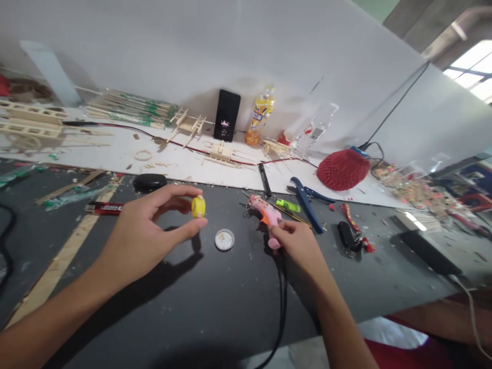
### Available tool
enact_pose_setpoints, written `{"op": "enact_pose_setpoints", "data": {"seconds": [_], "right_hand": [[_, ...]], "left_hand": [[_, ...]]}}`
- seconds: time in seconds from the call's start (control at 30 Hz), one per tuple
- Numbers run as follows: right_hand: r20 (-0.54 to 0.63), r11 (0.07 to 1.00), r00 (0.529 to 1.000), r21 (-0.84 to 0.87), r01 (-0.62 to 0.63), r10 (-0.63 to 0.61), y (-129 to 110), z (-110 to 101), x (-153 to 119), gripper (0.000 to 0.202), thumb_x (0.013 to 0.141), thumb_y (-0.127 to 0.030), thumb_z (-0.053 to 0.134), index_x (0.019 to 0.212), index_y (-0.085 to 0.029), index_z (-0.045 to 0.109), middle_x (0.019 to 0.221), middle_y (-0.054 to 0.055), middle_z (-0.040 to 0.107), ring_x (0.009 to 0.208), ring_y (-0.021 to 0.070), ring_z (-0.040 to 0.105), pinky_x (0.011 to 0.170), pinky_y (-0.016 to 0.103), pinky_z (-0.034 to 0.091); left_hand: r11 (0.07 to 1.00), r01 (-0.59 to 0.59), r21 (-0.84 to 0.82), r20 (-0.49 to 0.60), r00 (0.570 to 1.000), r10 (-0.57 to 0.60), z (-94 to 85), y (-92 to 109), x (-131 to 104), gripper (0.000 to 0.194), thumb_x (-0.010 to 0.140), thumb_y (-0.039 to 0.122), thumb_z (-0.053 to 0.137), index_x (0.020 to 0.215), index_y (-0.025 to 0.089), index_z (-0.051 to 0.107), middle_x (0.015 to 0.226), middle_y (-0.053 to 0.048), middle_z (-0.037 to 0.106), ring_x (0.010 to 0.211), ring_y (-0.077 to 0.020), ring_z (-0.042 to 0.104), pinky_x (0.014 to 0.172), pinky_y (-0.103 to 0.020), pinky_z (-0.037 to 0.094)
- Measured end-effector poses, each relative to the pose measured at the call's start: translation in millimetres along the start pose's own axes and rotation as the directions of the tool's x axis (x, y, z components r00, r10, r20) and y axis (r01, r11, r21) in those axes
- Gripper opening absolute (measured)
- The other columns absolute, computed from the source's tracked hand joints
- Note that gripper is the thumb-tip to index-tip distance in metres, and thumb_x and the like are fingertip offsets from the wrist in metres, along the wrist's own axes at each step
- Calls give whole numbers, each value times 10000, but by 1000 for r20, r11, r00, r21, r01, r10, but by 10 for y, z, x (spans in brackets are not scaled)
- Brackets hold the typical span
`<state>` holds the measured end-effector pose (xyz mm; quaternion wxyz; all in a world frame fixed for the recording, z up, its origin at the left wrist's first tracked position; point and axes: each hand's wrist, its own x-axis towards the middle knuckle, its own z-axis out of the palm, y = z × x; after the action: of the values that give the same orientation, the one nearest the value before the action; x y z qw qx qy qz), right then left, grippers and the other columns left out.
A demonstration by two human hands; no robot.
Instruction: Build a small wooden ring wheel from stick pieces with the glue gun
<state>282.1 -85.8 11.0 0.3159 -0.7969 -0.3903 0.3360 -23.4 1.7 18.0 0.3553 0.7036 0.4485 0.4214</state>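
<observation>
Around mid-frame, our left hand [142,238] is pinching a yellow piece [198,207]; our right hand [301,242] is gripping a pink tool [274,220].

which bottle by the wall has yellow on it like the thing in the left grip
The yellow-labelled bottle just right of the black phone, echoing the small yellow piece. The other bottle, farther right, is clear with red markings.

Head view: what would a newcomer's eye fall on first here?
Probably the bright yellow round piece pinched in the left hand, left of centre, and the pink tool in the right hand, just right of centre. Farther back, to the right, the red knitted bundle stands out.
</observation>
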Motion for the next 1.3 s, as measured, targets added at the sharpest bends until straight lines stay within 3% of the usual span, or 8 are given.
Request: {"op": "enact_pose_setpoints", "data": {"seconds": [0.1, 0.2, 0.3, 0.4, 0.6, 0.73, 1.03, 1.3], "right_hand": [[72, 952, 997, 304, -14, -8, 49, -84, -40, 405, 744, -584, 838, 813, -197, 741, 813, 108, 801, 582, 215, 672, 547, 322, 504], [112, 858, 991, 514, 5, -73, 65, -119, -172, 428, 674, -513, 914, 935, -205, 769, 863, 79, 791, 629, 186, 668, 587, 299, 535], [162, 767, 970, 641, 38, -183, 29, -103, -298, 417, 605, -484, 952, 865, -253, 721, 674, -32, 608, 551, 145, 515, 550, 280, 473], [250, 736, 923, 675, 50, -291, -50, -66, -327, 407, 664, -515, 937, 680, -252, 627, 548, -79, 424, 467, 113, 329, 523, 300, 408], [364, 791, 858, 606, 76, -361, -22, 56, -122, 467, 723, -645, 894, 720, -241, 659, 580, -30, 483, 518, 149, 373, 494, 295, 314], [372, 855, 850, 494, 158, -372, 122, 135, -29, 387, 817, -567, 920, 814, -252, 694, 605, -47, 469, 528, 148, 353, 474, 278, 272], [385, 889, 804, 269, 371, -452, 12, 126, -110, 423, 919, -378, 797, 673, -267, 472, 654, -33, 468, 592, 172, 415, 581, 313, 366], [284, 842, 797, 80, 534, -533, 87, 114, -71, 371, 944, -468, 768, 680, -282, 586, 601, -1, 570, 514, 187, 460, 494, 312, 426]], "left_hand": [[996, 23, -84, 23, 1000, -22, 22, 18, -18, 399, 819, 531, 928, 1160, 345, 835, 1022, 19, 857, 922, -216, 817, 937, -318, 693], [989, 46, -141, 42, 998, -41, 30, 36, -12, 408, 799, 507, 948, 1145, 322, 836, 1021, 2, 859, 925, -224, 809, 938, -332, 698], [978, 73, -193, 85, 995, -57, 47, 49, -11, 415, 792, 476, 957, 1143, 296, 828, 1069, -30, 866, 954, -238, 805, 949, -354, 699], [963, 110, -247, 154, 985, -73, 88, 27, -39, 413, 783, 434, 972, 1134, 281, 816, 1125, -52, 866, 975, -240, 810, 950, -353, 700], [913, 245, -326, 345, 930, -126, 235, -127, -152, 417, 876, 476, 931, 1208, 265, 793, 1089, -80, 871, 917, -244, 835, 818, -327, 723], [902, 295, -317, 405, 902, -153, 312, -199, -179, 414, 862, 440, 926, 1212, 260, 798, 1028, -65, 868, 901, -231, 828, 821, -311, 714], [912, 332, -240, 419, 883, -211, 330, -277, -220, 379, 839, 435, 954, 1186, 361, 818, 944, 31, 865, 884, -211, 807, 807, -264, 641], [949, 262, -177, 332, 923, -193, 346, -185, -187, 320, 745, 421, 1020, 1011, 371, 850, 756, 82, 779, 654, -152, 711, 615, -228, 562]]}}
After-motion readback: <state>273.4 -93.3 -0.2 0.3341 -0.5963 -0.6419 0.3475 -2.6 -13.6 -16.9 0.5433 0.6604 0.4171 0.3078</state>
